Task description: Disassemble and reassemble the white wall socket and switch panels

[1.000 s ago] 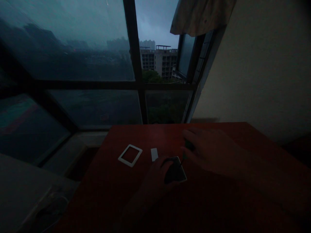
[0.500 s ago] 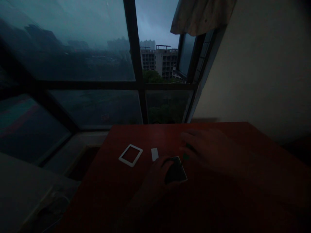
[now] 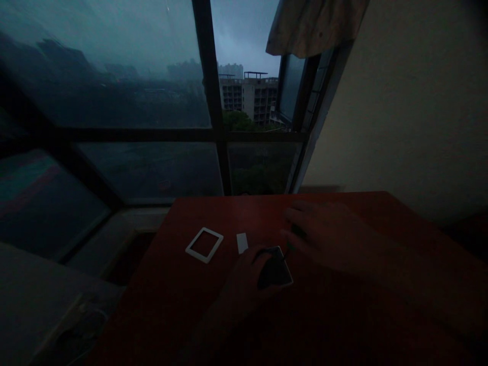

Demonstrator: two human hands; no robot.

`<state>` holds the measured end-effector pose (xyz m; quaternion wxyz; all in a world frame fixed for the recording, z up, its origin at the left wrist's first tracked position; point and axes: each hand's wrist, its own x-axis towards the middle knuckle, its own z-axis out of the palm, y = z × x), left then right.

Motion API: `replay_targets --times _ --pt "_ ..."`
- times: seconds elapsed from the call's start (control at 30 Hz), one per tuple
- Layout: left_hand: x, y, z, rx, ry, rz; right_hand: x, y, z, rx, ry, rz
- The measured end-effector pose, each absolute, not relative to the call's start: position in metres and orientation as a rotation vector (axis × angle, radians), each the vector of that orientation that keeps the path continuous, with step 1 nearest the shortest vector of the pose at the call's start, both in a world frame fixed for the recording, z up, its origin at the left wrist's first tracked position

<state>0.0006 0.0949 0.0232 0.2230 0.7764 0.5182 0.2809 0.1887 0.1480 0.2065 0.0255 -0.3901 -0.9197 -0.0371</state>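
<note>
The scene is very dark. My left hand [image 3: 244, 274] rests on the red table [image 3: 183, 305] with its fingers curled round the left side of a dark square block with a pale rim [image 3: 276, 269]. My right hand [image 3: 324, 234] hovers just right of and behind the block, fingers bent over a small dark thing [image 3: 297, 231] that I cannot make out. A white square frame [image 3: 204, 244] lies flat to the left. Between the frame and my left hand lies a small white rectangular piece [image 3: 241, 242].
A large window with dark bars [image 3: 213, 101] stands behind the table. A pale wall [image 3: 412, 101] rises on the right, close to the table's far right edge. A grey sill [image 3: 114, 234] and a dim light-coloured object [image 3: 68, 325] lie to the left, below the table.
Almost nothing differs. My right hand has shifted slightly over the small dark thing; my left hand stays on the block.
</note>
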Motion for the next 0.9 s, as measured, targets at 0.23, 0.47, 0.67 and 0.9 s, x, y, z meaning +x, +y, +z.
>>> replay_targets --times 0.23,0.47,0.67,0.9 --pt "0.0 0.095 0.02 2.162 1.406 0.793 0.186 0.144 0.208 -1.234 -2.838 -0.136" --pt "-0.001 0.093 0.029 2.138 1.38 0.772 0.186 0.147 0.209 -1.112 -2.829 0.019" --pt "-0.003 0.092 0.034 2.132 1.359 0.736 0.188 0.151 0.203 -1.24 -2.786 -0.188" --pt "-0.002 0.093 0.031 2.121 1.353 0.758 0.19 0.147 0.208 -1.113 -2.835 0.001"
